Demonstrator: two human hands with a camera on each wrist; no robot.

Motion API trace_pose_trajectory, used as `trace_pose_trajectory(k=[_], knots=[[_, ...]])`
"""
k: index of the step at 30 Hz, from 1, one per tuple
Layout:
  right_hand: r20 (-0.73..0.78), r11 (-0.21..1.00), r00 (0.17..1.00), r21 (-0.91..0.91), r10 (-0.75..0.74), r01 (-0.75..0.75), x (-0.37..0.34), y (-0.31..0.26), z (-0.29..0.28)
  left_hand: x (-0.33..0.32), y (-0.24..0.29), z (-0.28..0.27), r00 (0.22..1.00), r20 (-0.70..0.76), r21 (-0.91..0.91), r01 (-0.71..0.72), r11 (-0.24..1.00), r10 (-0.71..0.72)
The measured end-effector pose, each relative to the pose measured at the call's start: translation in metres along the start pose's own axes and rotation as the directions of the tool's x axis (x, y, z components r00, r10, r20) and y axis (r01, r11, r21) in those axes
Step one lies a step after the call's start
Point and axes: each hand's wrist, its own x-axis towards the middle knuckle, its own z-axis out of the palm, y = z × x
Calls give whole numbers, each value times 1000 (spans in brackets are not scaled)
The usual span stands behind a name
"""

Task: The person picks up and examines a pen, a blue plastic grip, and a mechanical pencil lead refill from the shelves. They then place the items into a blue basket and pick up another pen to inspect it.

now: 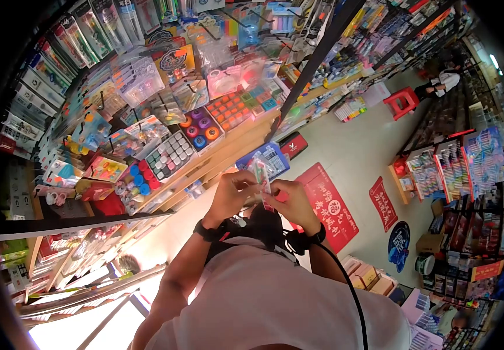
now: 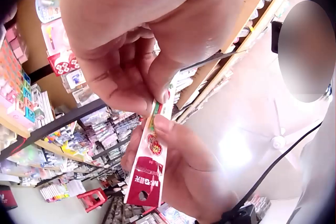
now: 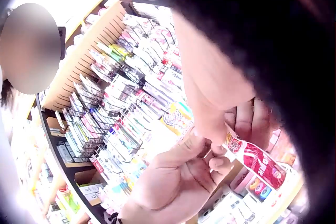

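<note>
Both hands hold a slim, clear stationery packet [image 1: 262, 172] in front of the chest. One end is a dark red header card [image 2: 144, 181] with a hang hole and white lettering; beside it is a small red and gold emblem. My left hand [image 1: 233, 197] pinches the packet's other end between thumb and fingers. Close to the emblem, my right hand [image 1: 294, 205] grips it, thumb on the printed face in the left wrist view. In the right wrist view the red header [image 3: 264, 167] sticks out past the fingers. What is inside the packet is mostly hidden by the fingers.
A shelf front [image 1: 217, 153] with trays of coloured items and hanging packs runs along the left and ahead. A blue basket [image 1: 266, 160] is just beyond the hands. Red mats [image 1: 329, 213] lie on the floor; a red stool [image 1: 402, 103] and another person [image 1: 443, 81] are farther off.
</note>
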Motion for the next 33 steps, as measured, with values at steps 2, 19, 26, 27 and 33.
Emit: trace_pose_trajectory(k=[2, 19, 26, 27, 33], knots=[[96, 995, 995, 96, 14, -24, 7, -6, 8, -8, 3, -5, 1000, -25, 24, -7, 1000, 8], [183, 975, 968, 170, -172, 141, 28, -4, 37, -34, 14, -27, 991, -131, 100, 4, 995, 10], [220, 966, 944, 135, -246, 220, 31, 4, 36, -34, 23, -25, 986, -138, 275, -48, 960, 89], [229, 970, 948, 147, -223, 193, 30, 3, 35, -33, 23, -25, 986, -134, 334, -46, 941, 95], [325, 975, 936, 210, -135, 68, 43, -2, 17, -25, 42, -24, 983, -166, 275, -33, 961, 81]])
